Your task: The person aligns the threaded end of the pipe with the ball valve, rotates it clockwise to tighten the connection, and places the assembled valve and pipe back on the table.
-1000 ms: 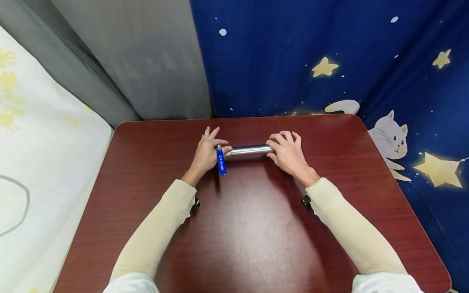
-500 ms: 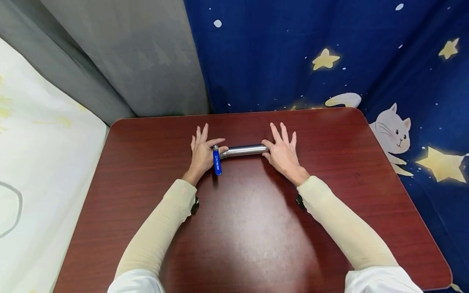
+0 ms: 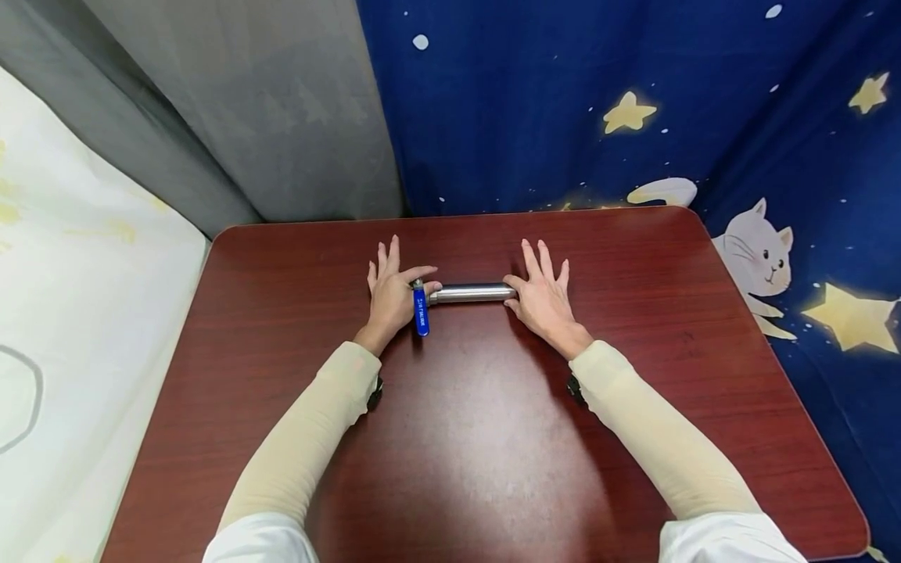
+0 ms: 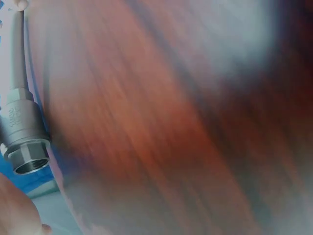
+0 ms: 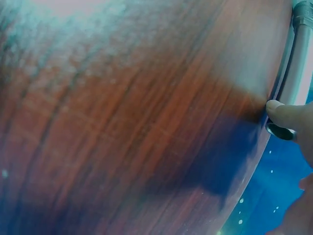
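A steel pipe (image 3: 473,293) lies crosswise between my hands near the table's far side. At its left end is a ball valve (image 4: 25,128) with a blue lever handle (image 3: 421,311) pointing toward me. My left hand (image 3: 390,301) pinches the valve end between thumb and index finger, its other fingers spread away. The pipe's right end sits between the thumb and index finger of my right hand (image 3: 547,303); the remaining fingers stretch forward. In the left wrist view the valve's threaded opening shows. The right wrist view shows my thumb (image 5: 286,115) over the pipe's open end.
The dark red wooden table (image 3: 464,438) has rounded far corners. Grey curtain (image 3: 281,117) and blue star-patterned curtain (image 3: 528,102) hang just behind its far edge. White cloth (image 3: 84,313) hangs along the left side.
My right hand's fingers have straightened and spread from a curled pose, its thumb and index finger staying at the pipe's end. The left fingers have spread wider. The pipe has barely moved.
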The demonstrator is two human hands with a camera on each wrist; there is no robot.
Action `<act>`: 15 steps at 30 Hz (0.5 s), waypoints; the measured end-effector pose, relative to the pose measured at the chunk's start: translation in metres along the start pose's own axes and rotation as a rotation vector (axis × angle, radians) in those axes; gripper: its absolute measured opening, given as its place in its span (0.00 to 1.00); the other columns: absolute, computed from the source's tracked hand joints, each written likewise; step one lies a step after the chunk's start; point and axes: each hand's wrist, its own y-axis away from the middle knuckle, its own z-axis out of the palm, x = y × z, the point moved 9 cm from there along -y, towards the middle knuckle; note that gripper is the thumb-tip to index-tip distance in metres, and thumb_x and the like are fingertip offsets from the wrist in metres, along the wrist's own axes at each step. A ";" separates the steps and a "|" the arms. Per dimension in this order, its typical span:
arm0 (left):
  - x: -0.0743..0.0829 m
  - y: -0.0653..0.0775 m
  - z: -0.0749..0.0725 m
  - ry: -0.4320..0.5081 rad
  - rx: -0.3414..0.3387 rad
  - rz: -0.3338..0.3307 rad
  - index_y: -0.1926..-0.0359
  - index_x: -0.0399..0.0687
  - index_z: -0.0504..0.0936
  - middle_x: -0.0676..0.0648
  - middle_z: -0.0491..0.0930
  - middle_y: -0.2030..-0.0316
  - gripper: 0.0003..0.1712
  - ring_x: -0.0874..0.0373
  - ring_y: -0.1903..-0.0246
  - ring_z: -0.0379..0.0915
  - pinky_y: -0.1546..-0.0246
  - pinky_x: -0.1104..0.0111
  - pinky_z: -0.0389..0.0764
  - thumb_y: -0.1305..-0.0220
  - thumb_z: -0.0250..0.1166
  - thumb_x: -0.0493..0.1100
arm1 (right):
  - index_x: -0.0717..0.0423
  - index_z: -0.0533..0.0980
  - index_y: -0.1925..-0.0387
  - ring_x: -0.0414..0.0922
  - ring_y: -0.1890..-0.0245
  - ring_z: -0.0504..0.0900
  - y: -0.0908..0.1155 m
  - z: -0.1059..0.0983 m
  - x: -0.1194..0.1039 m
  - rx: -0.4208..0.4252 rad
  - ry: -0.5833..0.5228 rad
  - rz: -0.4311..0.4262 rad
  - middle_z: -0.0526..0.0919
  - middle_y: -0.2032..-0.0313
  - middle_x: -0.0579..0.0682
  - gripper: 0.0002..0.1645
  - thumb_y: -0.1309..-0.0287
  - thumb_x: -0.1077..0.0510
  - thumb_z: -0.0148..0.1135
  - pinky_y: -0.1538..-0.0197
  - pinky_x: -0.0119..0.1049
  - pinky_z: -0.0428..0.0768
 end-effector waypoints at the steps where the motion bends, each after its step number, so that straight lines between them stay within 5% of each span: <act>1: 0.001 0.000 0.000 -0.012 -0.009 0.000 0.51 0.69 0.80 0.49 0.34 0.30 0.24 0.49 0.34 0.21 0.40 0.47 0.34 0.50 0.61 0.65 | 0.42 0.79 0.55 0.52 0.33 0.31 0.000 0.000 0.000 -0.004 0.000 0.000 0.39 0.30 0.52 0.21 0.54 0.48 0.69 0.47 0.70 0.43; 15: -0.019 0.008 0.016 -0.071 -0.238 -0.080 0.37 0.67 0.65 0.36 0.46 0.33 0.48 0.40 0.34 0.31 0.43 0.42 0.44 0.61 0.64 0.73 | 0.42 0.78 0.54 0.54 0.33 0.43 0.004 0.007 0.002 -0.055 -0.008 -0.005 0.46 0.31 0.53 0.20 0.53 0.49 0.67 0.46 0.69 0.47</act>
